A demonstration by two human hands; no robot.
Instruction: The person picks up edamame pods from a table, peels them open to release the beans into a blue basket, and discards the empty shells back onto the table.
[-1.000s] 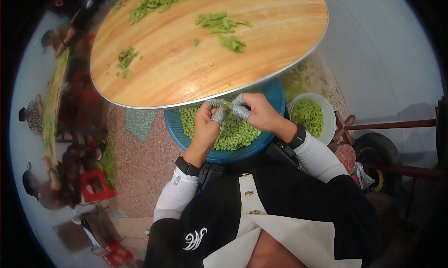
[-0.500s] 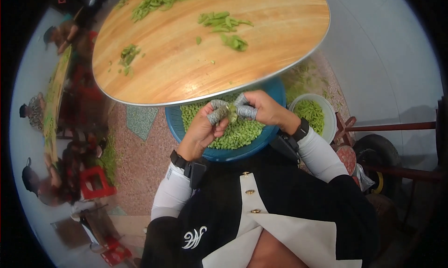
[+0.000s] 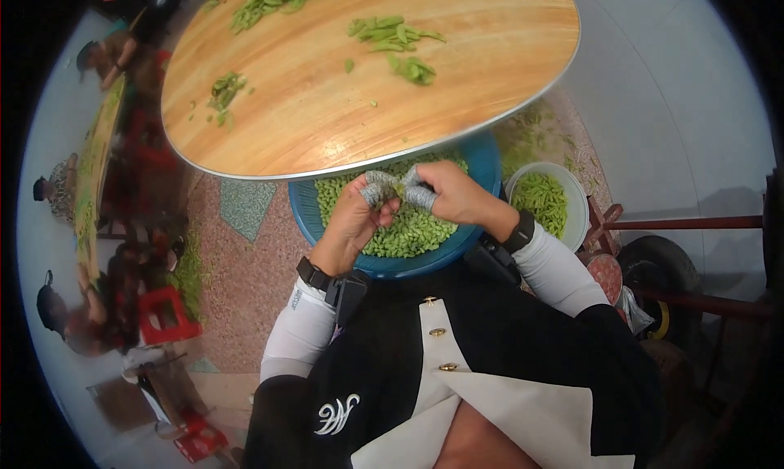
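My left hand (image 3: 349, 216) and my right hand (image 3: 459, 193) meet over a blue basin (image 3: 392, 267), thumbs and fingers pinched together. Between the fingertips is a small green bean pod (image 3: 399, 189), mostly hidden by the fingers. Grey tape is wrapped round the thumb and finger of each hand. Below them, shelled green beans (image 3: 416, 236) fill the basin. Just beyond, a round wood-grain table (image 3: 327, 118) overhangs the basin's far side. It carries small piles of pods (image 3: 390, 34), a looser heap (image 3: 224, 93) at left and a larger pile (image 3: 278, 2) at the far edge.
Right of the basin stands a pale bucket (image 3: 579, 203) of green pods or husks. Beyond it are a reddish metal bar (image 3: 686, 222) and a dark tyre (image 3: 660, 265). At left, several people sit along another table (image 3: 102, 167), near a red stool (image 3: 166, 315).
Both hands have shifted slightly left, still pinched together. Less of the green pod shows between the fingertips. The piles on the table look the same.
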